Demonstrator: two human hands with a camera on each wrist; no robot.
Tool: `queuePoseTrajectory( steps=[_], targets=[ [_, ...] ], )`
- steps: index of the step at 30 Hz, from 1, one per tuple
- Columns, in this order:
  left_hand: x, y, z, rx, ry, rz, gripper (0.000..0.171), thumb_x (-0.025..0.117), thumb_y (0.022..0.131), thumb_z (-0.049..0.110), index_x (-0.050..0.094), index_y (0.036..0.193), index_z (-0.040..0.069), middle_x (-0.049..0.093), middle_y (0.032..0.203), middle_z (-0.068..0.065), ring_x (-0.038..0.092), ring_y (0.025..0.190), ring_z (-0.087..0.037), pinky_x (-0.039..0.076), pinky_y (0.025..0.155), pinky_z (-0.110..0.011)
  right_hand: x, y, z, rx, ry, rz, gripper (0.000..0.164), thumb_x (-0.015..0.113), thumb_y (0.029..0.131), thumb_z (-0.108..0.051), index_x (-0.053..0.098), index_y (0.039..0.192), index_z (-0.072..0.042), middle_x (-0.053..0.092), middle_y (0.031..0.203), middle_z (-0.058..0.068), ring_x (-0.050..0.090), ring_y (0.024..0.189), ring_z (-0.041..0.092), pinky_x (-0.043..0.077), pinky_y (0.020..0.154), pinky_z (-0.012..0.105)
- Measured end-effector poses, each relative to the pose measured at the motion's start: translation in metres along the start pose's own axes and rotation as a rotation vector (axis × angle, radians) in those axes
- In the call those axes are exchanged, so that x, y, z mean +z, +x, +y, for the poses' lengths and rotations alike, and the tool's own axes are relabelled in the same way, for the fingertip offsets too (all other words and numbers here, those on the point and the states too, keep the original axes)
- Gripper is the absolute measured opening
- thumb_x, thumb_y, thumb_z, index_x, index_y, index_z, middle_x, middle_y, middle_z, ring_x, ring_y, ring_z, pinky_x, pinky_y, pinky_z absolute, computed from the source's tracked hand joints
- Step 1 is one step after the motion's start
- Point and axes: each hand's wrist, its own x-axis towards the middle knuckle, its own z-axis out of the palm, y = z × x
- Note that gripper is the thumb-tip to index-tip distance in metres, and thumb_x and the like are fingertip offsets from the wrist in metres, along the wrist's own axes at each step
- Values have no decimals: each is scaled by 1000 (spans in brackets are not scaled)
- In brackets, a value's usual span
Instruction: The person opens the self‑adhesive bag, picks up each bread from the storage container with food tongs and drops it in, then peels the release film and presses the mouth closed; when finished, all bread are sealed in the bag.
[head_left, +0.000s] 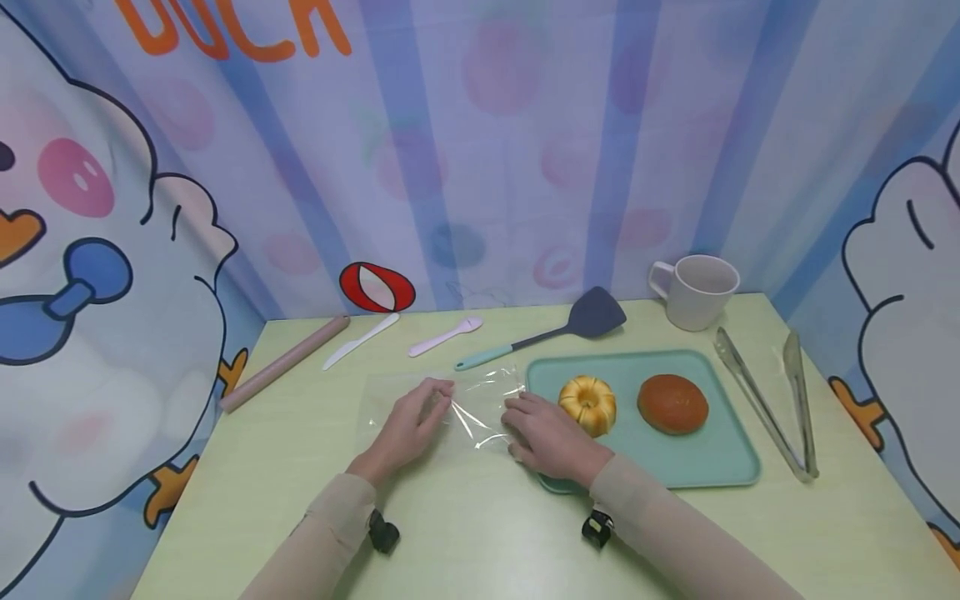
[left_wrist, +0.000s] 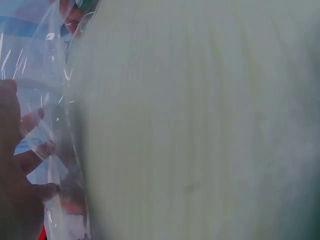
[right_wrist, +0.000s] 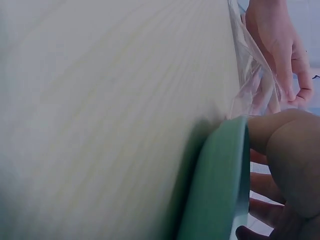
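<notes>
A clear plastic bag [head_left: 471,410] lies on the table between the two hands, its film glinting and slightly raised. My left hand [head_left: 408,425] pinches the film near the bag's middle between thumb and forefinger. In the left wrist view, that hand's fingers [left_wrist: 32,160] show against the crinkled film. At the bag's right edge my right hand [head_left: 555,437] touches the film, fingers loosely bent and spread, its wrist over the left rim of a green tray [head_left: 637,467]. A ridged golden bun [head_left: 587,403] sits on the tray just beyond that hand, beside a smooth brown bun [head_left: 672,404].
Along the back lie a pink rolling pin [head_left: 285,364], a white plastic knife [head_left: 362,342], a lilac spoon [head_left: 446,337] and a dark spatula [head_left: 596,314]. A white mug [head_left: 701,293] stands back right. Metal tongs [head_left: 757,400] lie spread right of the tray.
</notes>
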Motion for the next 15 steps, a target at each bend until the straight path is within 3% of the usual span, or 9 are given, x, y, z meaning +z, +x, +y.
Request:
queuePoseTrajectory(
  steps=[7, 15],
  targets=[
    [1, -1, 0, -64, -13, -15, 21, 56, 110, 21, 61, 129, 12, 74, 130, -2, 66, 127, -24, 51, 109, -49, 1, 0, -1, -9, -23, -28, 42, 73, 96, -22, 67, 134, -5, 63, 142, 20, 51, 140, 45, 41, 117, 56],
    [1, 1, -3, -45, 31, -8, 23, 59, 109, 18, 73, 124, 10, 74, 131, -4, 59, 138, -30, 30, 122, -62, 3, 0, 0, -37, -99, -59, 42, 64, 103, -23, 65, 145, -22, 57, 146, 21, 52, 137, 40, 48, 110, 56]
  ],
)
